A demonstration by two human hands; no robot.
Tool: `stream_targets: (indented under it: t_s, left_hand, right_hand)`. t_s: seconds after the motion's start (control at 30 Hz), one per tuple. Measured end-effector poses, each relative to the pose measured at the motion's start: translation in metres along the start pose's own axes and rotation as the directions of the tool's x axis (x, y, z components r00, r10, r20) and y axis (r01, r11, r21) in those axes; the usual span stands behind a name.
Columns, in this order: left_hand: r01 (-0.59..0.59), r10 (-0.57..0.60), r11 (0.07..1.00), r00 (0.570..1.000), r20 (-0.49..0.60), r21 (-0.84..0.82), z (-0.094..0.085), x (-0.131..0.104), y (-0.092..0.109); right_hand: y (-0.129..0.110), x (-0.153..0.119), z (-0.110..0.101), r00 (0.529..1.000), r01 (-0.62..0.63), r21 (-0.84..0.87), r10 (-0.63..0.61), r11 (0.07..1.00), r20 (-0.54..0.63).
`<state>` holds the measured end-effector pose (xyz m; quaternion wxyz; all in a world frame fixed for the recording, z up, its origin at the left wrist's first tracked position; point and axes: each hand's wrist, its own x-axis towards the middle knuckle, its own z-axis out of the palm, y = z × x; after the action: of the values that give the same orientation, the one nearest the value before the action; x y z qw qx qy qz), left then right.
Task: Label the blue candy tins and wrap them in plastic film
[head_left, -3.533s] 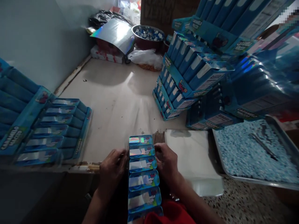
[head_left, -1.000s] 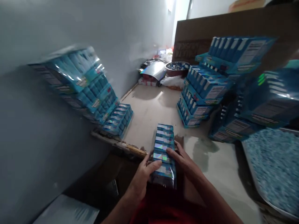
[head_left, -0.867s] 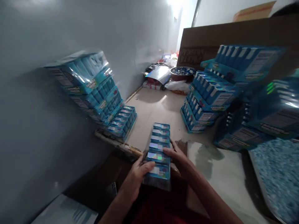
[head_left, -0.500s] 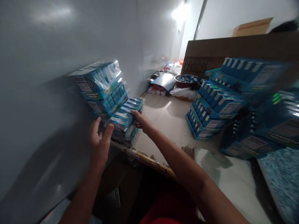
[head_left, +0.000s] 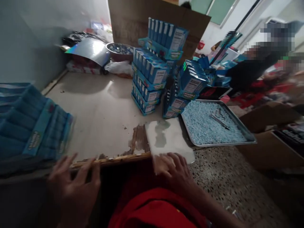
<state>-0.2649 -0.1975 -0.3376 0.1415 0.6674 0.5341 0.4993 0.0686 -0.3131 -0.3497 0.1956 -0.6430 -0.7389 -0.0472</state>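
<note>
My left hand [head_left: 76, 180] is at the table's front edge with its fingers spread and holds nothing. Beside it at the far left stand blue boxes in clear wrap [head_left: 30, 126], cut off by the frame. My right hand [head_left: 173, 167] rests with fingers apart on the near edge of a pale sheet [head_left: 174, 139] at the table's corner. Beyond the sheet rises a stack of blue display boxes [head_left: 152, 76], with a second stack [head_left: 190, 82] to its right. A metal tray [head_left: 247, 139] full of small pale blue pieces sits right of the stacks.
The worn wooden table [head_left: 95, 120] has a chipped front edge. At its back are a bowl [head_left: 121, 52], a shiny silver sheet [head_left: 90, 50] and plastic bags. A cardboard panel [head_left: 128, 25] stands behind. A person in dark clothes [head_left: 251, 66] is at the right, near open cartons [head_left: 273, 148].
The view has swung right. My right hand has left the wrapped boxes and come down on the pale sheet. My left hand has moved to the table's front edge.
</note>
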Motion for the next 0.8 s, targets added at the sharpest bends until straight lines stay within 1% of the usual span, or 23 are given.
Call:
stream_targets:
  t_s: [0.03, 0.07, 0.1, 0.13, 0.17, 0.23, 0.3, 0.37, 0.43, 0.5, 0.53, 0.57, 0.63, 0.7, 0.73, 0.8]
  left_hand:
    - [-0.064, 0.064, 0.996, 0.998, 0.005, 0.058, 0.015, 0.005, 0.007]
    - [-0.128, 0.128, 0.986, 0.992, 0.012, 0.102, 0.03, 0.014, 0.015]
    - [-0.177, 0.175, 0.977, 0.984, 0.024, 0.118, 0.043, 0.025, 0.024]
    - [-0.197, 0.195, 0.976, 0.98, 0.033, 0.097, 0.055, 0.038, 0.033]
    - [-0.195, 0.193, 0.979, 0.981, 0.027, 0.06, 0.066, 0.053, 0.042]
    - [-0.147, 0.147, 0.988, 0.989, -0.001, -0.044, 0.087, 0.085, 0.065]
    - [-0.121, 0.116, 0.981, 0.992, -0.042, -0.154, 0.109, 0.119, 0.095]
    - [-0.182, 0.159, 0.965, 0.979, -0.128, -0.191, 0.135, 0.152, 0.131]
    - [-0.261, 0.223, 0.95, 0.95, -0.218, -0.169, 0.165, 0.182, 0.168]
    - [-0.282, 0.242, 0.949, 0.938, -0.249, -0.14, 0.199, 0.205, 0.198]
    - [-0.268, 0.23, 0.955, 0.939, -0.257, -0.125, 0.216, 0.212, 0.208]
    - [-0.239, 0.203, 0.964, 0.943, -0.264, -0.112, 0.232, 0.216, 0.213]
    - [-0.148, 0.119, 0.985, 0.952, -0.281, -0.084, 0.262, 0.217, 0.215]
    - [-0.032, 0.014, 0.998, 0.959, -0.285, -0.057, 0.281, 0.211, 0.211]
    - [0.022, -0.034, 0.999, 0.959, -0.28, -0.047, 0.287, 0.208, 0.209]
    - [0.097, -0.103, 0.995, 0.958, -0.269, -0.033, 0.29, 0.206, 0.208]
  right_hand:
    - [0.018, -0.02, 0.002, 0.999, -0.03, -0.122, 0.033, 0.992, 0.021]
    - [0.036, -0.034, 0.005, 0.998, -0.043, -0.212, 0.049, 0.976, 0.025]
    - [0.052, -0.043, 0.007, 0.999, 0.014, -0.259, -0.001, 0.966, 0.054]
    - [0.066, -0.048, 0.009, 0.993, 0.094, -0.272, -0.071, 0.958, 0.094]
    - [0.078, -0.048, 0.009, 0.98, 0.181, -0.26, -0.152, 0.948, 0.126]
    - [0.096, -0.045, 0.002, 0.937, 0.337, -0.194, -0.308, 0.921, 0.163]
    - [0.104, -0.04, -0.008, 0.911, 0.405, -0.139, -0.385, 0.904, 0.147]
    - [0.105, -0.04, -0.017, 0.914, 0.404, -0.125, -0.394, 0.906, 0.099]
    - [0.103, -0.041, -0.019, 0.932, 0.362, -0.133, -0.36, 0.923, 0.043]
    - [0.099, -0.041, -0.013, 0.954, 0.297, -0.12, -0.299, 0.947, -0.001]
    - [0.097, -0.04, -0.008, 0.963, 0.265, -0.107, -0.268, 0.958, -0.011]
    - [0.095, -0.037, -0.003, 0.972, 0.231, -0.095, -0.233, 0.968, -0.013]
    - [0.094, -0.029, 0.004, 0.986, 0.168, -0.069, -0.166, 0.983, 0.028]
    - [0.098, -0.018, 0.004, 0.983, 0.11, -0.013, -0.107, 0.994, 0.152]
    - [0.102, -0.013, 0.001, 0.966, 0.071, 0.04, -0.078, 0.997, 0.245]
    - [0.113, 0.0, -0.011, 0.898, -0.017, 0.197, -0.072, 0.98, 0.435]
